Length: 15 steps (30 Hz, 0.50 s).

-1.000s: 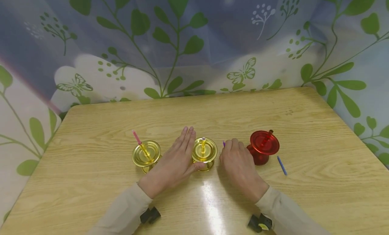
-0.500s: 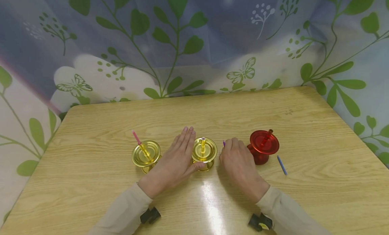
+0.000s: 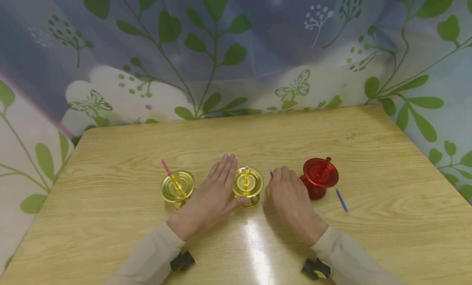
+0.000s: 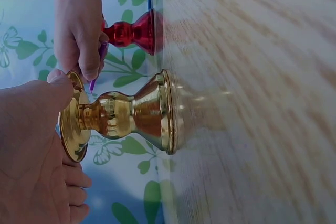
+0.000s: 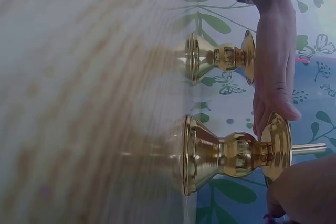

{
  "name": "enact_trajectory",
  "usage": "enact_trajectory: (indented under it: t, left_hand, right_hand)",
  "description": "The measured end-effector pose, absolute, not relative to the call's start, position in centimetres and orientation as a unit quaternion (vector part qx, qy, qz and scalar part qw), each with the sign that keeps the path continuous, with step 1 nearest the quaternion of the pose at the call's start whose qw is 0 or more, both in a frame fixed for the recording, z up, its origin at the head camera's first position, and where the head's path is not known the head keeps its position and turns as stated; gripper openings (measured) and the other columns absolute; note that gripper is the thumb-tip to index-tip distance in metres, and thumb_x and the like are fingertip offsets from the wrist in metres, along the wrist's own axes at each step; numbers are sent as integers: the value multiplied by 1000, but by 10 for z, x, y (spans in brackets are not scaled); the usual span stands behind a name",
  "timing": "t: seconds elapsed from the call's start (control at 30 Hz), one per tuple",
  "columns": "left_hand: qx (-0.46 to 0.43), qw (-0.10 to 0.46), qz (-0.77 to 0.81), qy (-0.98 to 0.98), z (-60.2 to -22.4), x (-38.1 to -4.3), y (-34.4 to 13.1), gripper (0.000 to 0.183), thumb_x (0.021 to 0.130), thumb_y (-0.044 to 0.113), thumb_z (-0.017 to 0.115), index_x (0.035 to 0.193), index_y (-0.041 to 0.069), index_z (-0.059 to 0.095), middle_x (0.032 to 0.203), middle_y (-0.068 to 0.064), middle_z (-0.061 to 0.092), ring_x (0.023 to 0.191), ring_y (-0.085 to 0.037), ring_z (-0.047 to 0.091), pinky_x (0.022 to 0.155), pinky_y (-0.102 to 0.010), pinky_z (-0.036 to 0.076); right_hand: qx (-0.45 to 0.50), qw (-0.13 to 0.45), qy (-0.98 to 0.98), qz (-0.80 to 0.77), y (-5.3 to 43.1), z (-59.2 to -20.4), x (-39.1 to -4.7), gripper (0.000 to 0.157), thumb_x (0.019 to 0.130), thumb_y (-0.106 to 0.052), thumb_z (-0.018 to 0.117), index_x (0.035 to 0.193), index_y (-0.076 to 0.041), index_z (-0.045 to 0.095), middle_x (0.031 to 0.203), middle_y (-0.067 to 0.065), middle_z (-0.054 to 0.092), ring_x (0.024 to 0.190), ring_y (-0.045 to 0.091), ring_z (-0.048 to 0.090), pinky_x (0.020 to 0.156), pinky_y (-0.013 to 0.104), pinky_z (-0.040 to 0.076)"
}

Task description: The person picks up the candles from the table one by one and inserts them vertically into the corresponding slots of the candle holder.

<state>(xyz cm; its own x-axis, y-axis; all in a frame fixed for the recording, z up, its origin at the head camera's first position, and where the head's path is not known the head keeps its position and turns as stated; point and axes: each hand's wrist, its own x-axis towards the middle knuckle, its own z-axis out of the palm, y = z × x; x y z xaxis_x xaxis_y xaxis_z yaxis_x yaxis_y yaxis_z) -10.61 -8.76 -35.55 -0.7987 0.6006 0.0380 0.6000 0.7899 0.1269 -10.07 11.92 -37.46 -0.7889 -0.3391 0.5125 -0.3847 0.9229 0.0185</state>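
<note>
My left hand (image 3: 212,193) lies beside the middle gold candle holder (image 3: 248,182), its fingers straight and its thumb at the front of the dish. In the left wrist view the thumb tip is right at the rim of that gold holder (image 4: 118,115). An upright socket with nothing in it rises from the dish. Just right of it, my right hand (image 3: 291,201) pinches a thin purple candle (image 3: 271,174) between thumb and curled fingers. Most of the candle is hidden by the hand in the head view; its lower end shows in the left wrist view.
Left of my left hand stands another gold candle holder (image 3: 166,191) bearing a tilted pink candle (image 3: 165,166). Beyond my right hand is a red candle holder (image 3: 313,174), with a blue candle (image 3: 342,200) lying beside it. A leaf-patterned cloth (image 3: 236,51) hangs behind the wooden table (image 3: 147,145).
</note>
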Motion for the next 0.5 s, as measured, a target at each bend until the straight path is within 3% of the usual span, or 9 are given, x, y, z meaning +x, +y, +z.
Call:
enact_trajectory:
  t: [0.5]
  left_hand:
    - [319,-2,68,945,-356,-106,-88,87,99,56,35,150,-9,8,158,-24,4,146,-31,-1,119,-39,3]
  right_hand:
    - [193,246,-949,43,118,-371,-99,20,78,0,64,73,2,45,64,9,38,54,22,43,44,29,42]
